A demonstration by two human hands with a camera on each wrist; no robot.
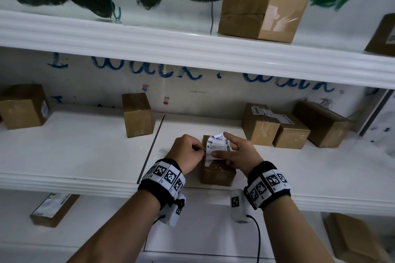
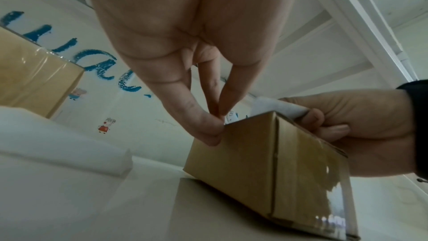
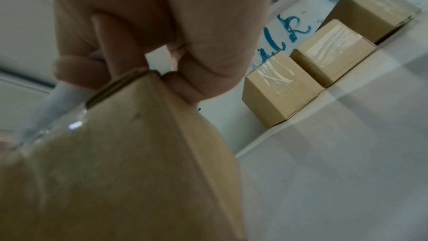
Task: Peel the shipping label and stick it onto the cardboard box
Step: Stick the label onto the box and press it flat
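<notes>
A white shipping label [image 1: 218,144] with barcodes is held curled just above a small brown cardboard box [image 1: 218,174] near the front of the white shelf [image 1: 85,156]. My left hand [image 1: 202,151] pinches the label's left edge between thumb and fingertips. My right hand [image 1: 222,149] holds the right side, thumb across the printed face and index finger raised behind it. In the left wrist view, my left hand [image 2: 219,118] pinches right at the box's [image 2: 266,162] top corner. In the right wrist view, the curled fingers [image 3: 185,80] sit over the box's [image 3: 127,162] top edge.
Several other cardboard boxes stand on the same shelf: one upright at the back [image 1: 136,115], one far left [image 1: 23,105], three at the right [image 1: 290,132]. Another box [image 1: 263,15] sits on the shelf above, and one [image 1: 53,209] on the shelf below.
</notes>
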